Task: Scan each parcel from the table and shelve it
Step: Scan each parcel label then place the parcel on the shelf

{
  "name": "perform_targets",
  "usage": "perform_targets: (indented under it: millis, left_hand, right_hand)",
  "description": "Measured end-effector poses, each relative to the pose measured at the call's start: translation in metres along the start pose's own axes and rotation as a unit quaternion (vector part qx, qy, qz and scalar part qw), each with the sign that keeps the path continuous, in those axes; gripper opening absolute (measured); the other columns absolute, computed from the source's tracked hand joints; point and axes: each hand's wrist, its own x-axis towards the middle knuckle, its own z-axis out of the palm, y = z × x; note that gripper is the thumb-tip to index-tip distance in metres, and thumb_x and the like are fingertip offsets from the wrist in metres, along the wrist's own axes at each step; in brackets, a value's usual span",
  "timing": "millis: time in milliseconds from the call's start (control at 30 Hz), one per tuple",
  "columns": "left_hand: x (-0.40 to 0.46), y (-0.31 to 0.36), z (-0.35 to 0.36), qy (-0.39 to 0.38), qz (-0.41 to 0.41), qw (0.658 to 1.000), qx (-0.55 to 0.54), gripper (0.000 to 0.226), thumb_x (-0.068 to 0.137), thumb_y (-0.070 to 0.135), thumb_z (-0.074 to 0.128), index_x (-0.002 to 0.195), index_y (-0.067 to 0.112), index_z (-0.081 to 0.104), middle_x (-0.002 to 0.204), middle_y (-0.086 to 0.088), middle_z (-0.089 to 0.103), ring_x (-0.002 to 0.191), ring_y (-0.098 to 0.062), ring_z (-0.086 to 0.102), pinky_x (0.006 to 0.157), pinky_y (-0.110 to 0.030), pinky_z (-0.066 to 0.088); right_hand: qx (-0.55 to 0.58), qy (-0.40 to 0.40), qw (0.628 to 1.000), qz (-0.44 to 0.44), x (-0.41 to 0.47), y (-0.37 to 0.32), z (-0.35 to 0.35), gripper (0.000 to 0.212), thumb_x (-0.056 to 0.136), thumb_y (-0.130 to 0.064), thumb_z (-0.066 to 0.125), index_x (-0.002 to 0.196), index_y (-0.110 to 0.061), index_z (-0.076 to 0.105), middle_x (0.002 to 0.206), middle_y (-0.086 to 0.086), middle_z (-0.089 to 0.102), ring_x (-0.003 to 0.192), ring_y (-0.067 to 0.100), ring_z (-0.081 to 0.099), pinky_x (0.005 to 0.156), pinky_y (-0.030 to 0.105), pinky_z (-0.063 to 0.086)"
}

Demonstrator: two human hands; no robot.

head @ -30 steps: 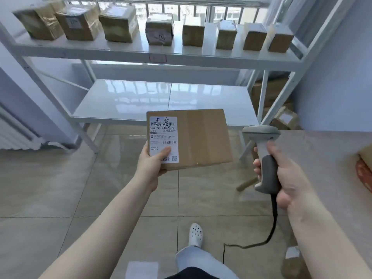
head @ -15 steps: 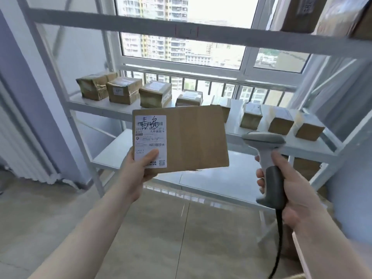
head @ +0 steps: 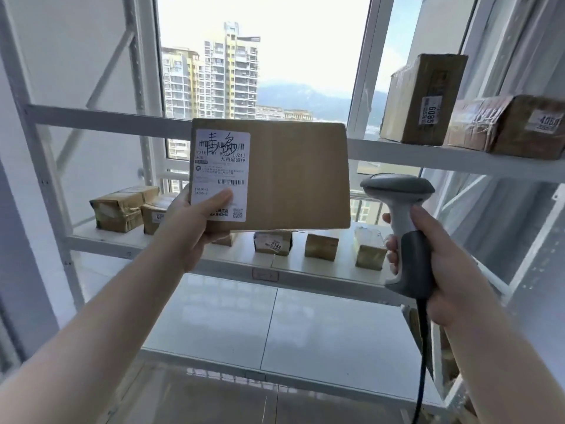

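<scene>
Flat brown cardboard parcel (head: 293, 175) with white shipping label (head: 221, 175) is up in front of the white metal shelf rack (head: 101, 117), pinched in your left hand (head: 189, 228), thumb on the label. Right hand (head: 440, 264) is wrapped around the grey handheld scanner (head: 403, 228). Move your thumb off the barcode, aim squarely, then shelve.

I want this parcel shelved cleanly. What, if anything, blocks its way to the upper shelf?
Nothing visible does. The parcel, held in the left hand, faces the upper shelf, which is bare on its left; two boxes sit only at its right end.
</scene>
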Motion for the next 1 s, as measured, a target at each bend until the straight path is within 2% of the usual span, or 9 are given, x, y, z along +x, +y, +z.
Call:
perform_targets:
  millis: [200,333,400,500,633,767,867,900,1000]
  left_hand:
    - [0.046,0.043,0.001,-0.038,0.018,0.999,0.021,0.042,0.09,0.019,0.07,0.13,0.016,0.056,0.1,-0.002,0.074,0.091,-0.024,0.072,0.089,-0.048,0.057]
    - [0.077,0.079,0.01,-0.07,0.033,0.996,0.042,0.044,0.088,0.019,0.072,0.128,0.013,0.056,0.099,-0.004,0.074,0.086,-0.023,0.074,0.085,-0.048,0.059]
    - [0.093,0.096,0.02,-0.084,0.031,0.995,0.053,0.042,0.087,0.021,0.073,0.125,0.012,0.057,0.096,-0.004,0.075,0.084,-0.022,0.074,0.083,-0.049,0.059]
    - [0.117,0.116,0.04,-0.104,0.018,0.991,0.079,0.034,0.089,0.022,0.071,0.118,0.01,0.059,0.086,-0.004,0.074,0.077,-0.023,0.072,0.076,-0.049,0.06]
    - [0.152,0.132,0.068,-0.11,-0.023,0.986,0.12,0.022,0.091,0.024,0.069,0.104,0.011,0.057,0.09,-0.007,0.069,0.077,-0.027,0.068,0.067,-0.053,0.059]
    - [0.186,0.14,0.09,-0.103,-0.061,0.98,0.158,0.044,0.089,0.028,0.073,0.125,0.012,0.054,0.11,-0.01,0.064,0.087,-0.033,0.064,0.044,-0.059,0.054]
    - [0.206,0.14,0.102,-0.06,-0.082,0.978,0.184,0.064,0.085,0.033,0.077,0.137,0.014,0.044,0.128,-0.013,0.053,0.113,-0.04,0.057,0.048,-0.062,0.053]
    - [0.21,0.139,0.105,-0.047,-0.088,0.977,0.188,0.066,0.085,0.035,0.077,0.136,0.014,0.043,0.13,-0.014,0.05,0.117,-0.042,0.054,0.049,-0.063,0.054]
    - [0.216,0.142,0.115,-0.037,-0.089,0.97,0.222,0.062,0.084,0.044,0.076,0.125,0.013,0.04,0.127,-0.012,0.043,0.118,-0.043,0.05,0.039,-0.054,0.052]
  right_hand:
    - [0.005,0.005,0.999,-0.041,0.025,-0.012,0.038,0.046,0.086,-0.057,0.061,0.109,-0.018,0.068,0.068,0.001,0.064,0.053,0.01,0.057,0.048,0.023,0.049]
    - [0.003,0.02,0.997,-0.08,0.038,-0.025,0.051,0.043,0.087,-0.057,0.059,0.104,-0.02,0.071,0.067,0.0,0.064,0.054,0.009,0.056,0.055,0.023,0.046]
    - [-0.004,0.033,0.995,-0.097,0.046,-0.033,0.056,0.045,0.086,-0.058,0.06,0.107,-0.02,0.07,0.067,0.0,0.065,0.054,0.009,0.057,0.05,0.023,0.047]
    - [-0.008,0.06,0.991,-0.12,0.06,-0.047,0.063,0.05,0.082,-0.059,0.063,0.109,-0.017,0.07,0.068,0.0,0.066,0.054,0.009,0.058,0.046,0.023,0.048]
    - [0.001,0.073,0.989,-0.131,0.085,-0.065,0.066,0.054,0.079,-0.061,0.068,0.109,-0.015,0.07,0.071,0.0,0.067,0.057,0.011,0.06,0.05,0.023,0.048]
    - [-0.001,0.063,0.988,-0.142,0.105,-0.075,0.062,0.044,0.081,-0.058,0.067,0.099,-0.018,0.067,0.068,0.001,0.066,0.055,0.011,0.059,0.049,0.021,0.048]
    - [-0.009,0.061,0.988,-0.139,0.12,-0.079,0.059,0.045,0.083,-0.057,0.065,0.103,-0.016,0.069,0.067,0.001,0.065,0.056,0.011,0.058,0.051,0.022,0.048]
    - [-0.011,0.061,0.989,-0.136,0.125,-0.079,0.058,0.046,0.083,-0.057,0.065,0.104,-0.016,0.069,0.068,0.001,0.065,0.056,0.011,0.058,0.052,0.023,0.048]
    - [-0.025,0.064,0.99,-0.125,0.141,-0.079,0.053,0.048,0.081,-0.059,0.065,0.104,-0.016,0.069,0.07,0.002,0.066,0.058,0.012,0.059,0.058,0.027,0.046]
